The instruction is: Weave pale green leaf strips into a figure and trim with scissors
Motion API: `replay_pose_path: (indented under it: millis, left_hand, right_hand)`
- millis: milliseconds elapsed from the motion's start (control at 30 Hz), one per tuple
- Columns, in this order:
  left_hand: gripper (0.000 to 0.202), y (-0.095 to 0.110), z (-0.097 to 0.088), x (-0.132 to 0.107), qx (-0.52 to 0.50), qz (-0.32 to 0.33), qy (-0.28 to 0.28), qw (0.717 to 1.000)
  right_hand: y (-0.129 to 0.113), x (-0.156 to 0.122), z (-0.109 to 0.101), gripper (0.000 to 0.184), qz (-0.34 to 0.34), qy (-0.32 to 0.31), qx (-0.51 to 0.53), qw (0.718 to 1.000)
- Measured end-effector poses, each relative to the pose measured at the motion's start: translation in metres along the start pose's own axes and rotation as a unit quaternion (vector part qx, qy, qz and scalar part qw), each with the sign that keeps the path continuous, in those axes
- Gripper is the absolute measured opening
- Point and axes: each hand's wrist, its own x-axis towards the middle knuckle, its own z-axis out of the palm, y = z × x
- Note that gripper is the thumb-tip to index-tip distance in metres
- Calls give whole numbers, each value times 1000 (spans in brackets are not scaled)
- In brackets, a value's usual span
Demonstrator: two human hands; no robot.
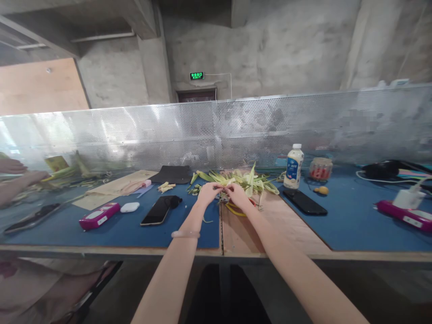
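My left hand (209, 193) and my right hand (236, 194) meet over the table, their fingertips pinched close together. What they pinch is too small and hidden to make out. Right behind them spreads a pile of pale green husk leaves (251, 180), which look like corn husks. Under my right hand a yellow and red curved thing (236, 210) shows in part; its kind I cannot tell. A few dark green scraps (195, 190) lie to the left of my left hand.
Left lie a phone (155, 211), a white earbud case (130, 207) and a purple power strip (100, 216). Right stand a milk bottle (293, 167), a jar (320, 169) and a black phone (305, 202). A perforated metal screen (151, 139) runs behind. Another person's hands (20, 173) are far left.
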Motion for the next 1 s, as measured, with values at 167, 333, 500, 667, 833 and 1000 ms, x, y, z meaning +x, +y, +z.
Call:
replay_pose_path:
  millis: [167, 333, 500, 667, 833, 1000]
  left_hand:
    - [24, -2, 0, 0, 27, 17, -2, 999]
    - [26, -2, 0, 1, 34, 14, -15, 999]
    - [26, -1, 1, 1, 24, 6, -17, 1000]
    - [26, -2, 2, 0, 13, 4, -18, 1000]
    - [27, -1, 4, 0, -2, -4, -21, 1000]
    - [27, 1, 3, -1, -16, -21, -37, 999]
  right_hand:
    - [-2, -1, -2, 21, 10, 4, 7, 1000]
    - [-3, -1, -4, 21, 4, 7, 11, 1000]
    - [-2, 0, -3, 21, -11, 9, 18, 1000]
    - [0, 0, -1, 21, -18, 8, 18, 1000]
    - [3, 1, 2, 21, -23, 9, 19, 999]
    - [5, 2, 2, 22, -34, 6, 18, 999]
